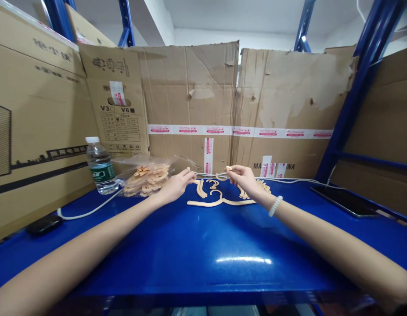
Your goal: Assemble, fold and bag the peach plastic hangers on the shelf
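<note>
My left hand (177,188) is closed in a pinch on a small beige piece (196,181), mostly hidden by the fingers. Held out level with it, my right hand (244,179) pinches another beige piece (228,168). A small curved hook (220,177) shows just below the right fingertips; whether it joins the held piece is unclear. On the blue table in front lies a hanger shape (205,203) of two curved arms with a hook in the middle. Behind it are stacked curved arms (201,189), small hooks (214,183) and more arms (243,192) partly behind my right hand.
A clear plastic bag (147,177) of beige pieces lies left, beside a water bottle (101,166). A white cable (88,216) runs along the table to a black object (44,224). A dark phone or tablet (344,201) lies right. Cardboard (190,101) walls the back.
</note>
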The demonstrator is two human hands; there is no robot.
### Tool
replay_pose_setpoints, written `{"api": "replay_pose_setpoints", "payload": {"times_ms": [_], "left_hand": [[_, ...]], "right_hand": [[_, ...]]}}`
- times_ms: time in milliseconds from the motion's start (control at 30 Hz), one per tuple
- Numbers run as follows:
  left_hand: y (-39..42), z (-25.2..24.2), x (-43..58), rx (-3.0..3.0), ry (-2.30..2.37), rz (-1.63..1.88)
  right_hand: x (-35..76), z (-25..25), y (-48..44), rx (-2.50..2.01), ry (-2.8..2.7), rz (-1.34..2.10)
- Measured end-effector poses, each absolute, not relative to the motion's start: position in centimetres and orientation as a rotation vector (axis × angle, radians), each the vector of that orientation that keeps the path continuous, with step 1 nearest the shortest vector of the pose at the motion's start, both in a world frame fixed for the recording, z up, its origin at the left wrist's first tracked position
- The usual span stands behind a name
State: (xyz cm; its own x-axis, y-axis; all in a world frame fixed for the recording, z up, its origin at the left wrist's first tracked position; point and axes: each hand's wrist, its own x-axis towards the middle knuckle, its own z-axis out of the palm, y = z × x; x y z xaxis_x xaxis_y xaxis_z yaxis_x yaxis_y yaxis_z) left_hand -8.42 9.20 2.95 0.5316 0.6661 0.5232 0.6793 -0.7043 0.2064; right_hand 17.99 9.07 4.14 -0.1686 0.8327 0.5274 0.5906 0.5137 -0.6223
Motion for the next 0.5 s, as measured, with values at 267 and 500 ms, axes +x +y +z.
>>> {"api": "replay_pose_setpoints", "payload": {"times_ms": [267, 500], "left_hand": [[3.1, 3.8, -3.7, -2.799, -1.204, -1.702], [1.0, 1.4, -2.3, -2.887, -1.593, -2.195]], "right_hand": [[18.1, 2.4, 2.8, -0.914, -1.309, 1.263], [17.3, 1.9, 1.4, -0.878, -1.088, 1.593]]}}
